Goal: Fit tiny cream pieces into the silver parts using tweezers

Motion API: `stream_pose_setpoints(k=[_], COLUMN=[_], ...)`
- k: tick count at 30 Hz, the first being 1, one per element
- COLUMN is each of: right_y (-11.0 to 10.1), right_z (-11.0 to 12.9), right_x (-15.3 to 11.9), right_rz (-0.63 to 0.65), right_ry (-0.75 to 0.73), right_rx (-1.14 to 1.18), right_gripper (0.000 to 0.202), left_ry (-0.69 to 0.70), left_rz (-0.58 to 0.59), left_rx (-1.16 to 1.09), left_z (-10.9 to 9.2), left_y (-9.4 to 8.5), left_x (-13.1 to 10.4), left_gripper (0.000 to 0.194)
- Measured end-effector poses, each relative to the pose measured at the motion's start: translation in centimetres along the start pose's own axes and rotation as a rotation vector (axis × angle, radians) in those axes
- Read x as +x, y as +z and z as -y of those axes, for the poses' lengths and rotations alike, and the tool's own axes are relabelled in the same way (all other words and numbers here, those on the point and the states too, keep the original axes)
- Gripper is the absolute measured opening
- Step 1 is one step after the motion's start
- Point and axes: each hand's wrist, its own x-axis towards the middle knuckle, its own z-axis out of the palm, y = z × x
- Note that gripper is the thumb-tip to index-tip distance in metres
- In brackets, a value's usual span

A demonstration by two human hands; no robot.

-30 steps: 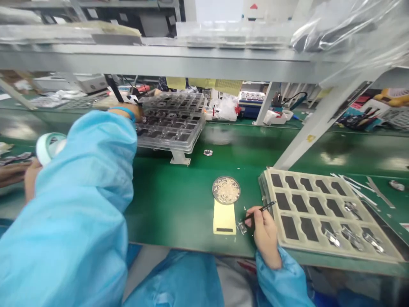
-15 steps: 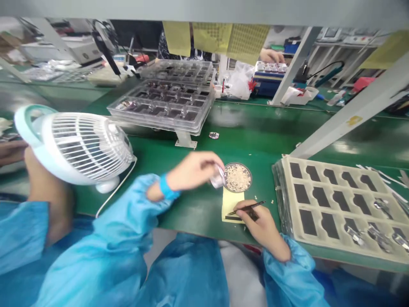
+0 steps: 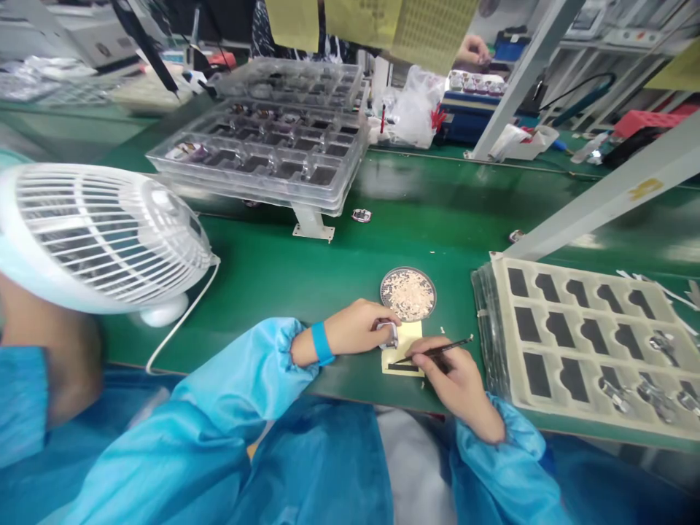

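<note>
Between the fingers of my left hand (image 3: 355, 329) is a small silvery watch case (image 3: 389, 336), held low over a yellow paper pad (image 3: 409, 334). My right hand (image 3: 453, 375) is closed on dark tweezers (image 3: 437, 351). Their tip points left at the pad, close to a dark strip (image 3: 402, 367) on its lower part; whether they pinch anything is too small to see. Just beyond the pad lies a round dish (image 3: 407, 293) filled with tiny pale pieces.
On the left stands a white fan (image 3: 103, 233) with its cord. A cream tray (image 3: 596, 343) with metal watch parts is at right. Clear trays (image 3: 262, 153) rest on a raised stand. A slanted post (image 3: 601, 182) rises at right. Another person's hand (image 3: 473, 51) shows at the back.
My left hand has brought the watch case down from beside the dish to the yellow pad, near the tweezers. My right hand keeps its hold. The camera view has shifted slightly.
</note>
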Motion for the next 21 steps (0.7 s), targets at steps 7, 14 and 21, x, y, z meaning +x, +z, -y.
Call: stream_pose_setpoints(k=[7, 14, 21], right_y=[0.0, -0.05, -0.25], right_z=[0.02, -0.37, -0.05], right_x=[0.08, -0.14, -0.33], right_rz=[0.035, -0.003, 0.014], right_ry=[0.009, -0.009, -0.04], right_rx=[-0.05, 0.033, 0.085], right_gripper=[0.009, 0.01, 0.007], left_ry=[-0.03, -0.129, -0.11], left_rz=[-0.007, 0.021, -0.009], left_rx=[-0.076, -0.629, -0.431], left_z=[0.05, 0.03, -0.4], left_y=[0.0, 0.29, 0.67], left_x=[-0.12, -0.02, -0.13], left_gripper=[0.022, 0.036, 0.024])
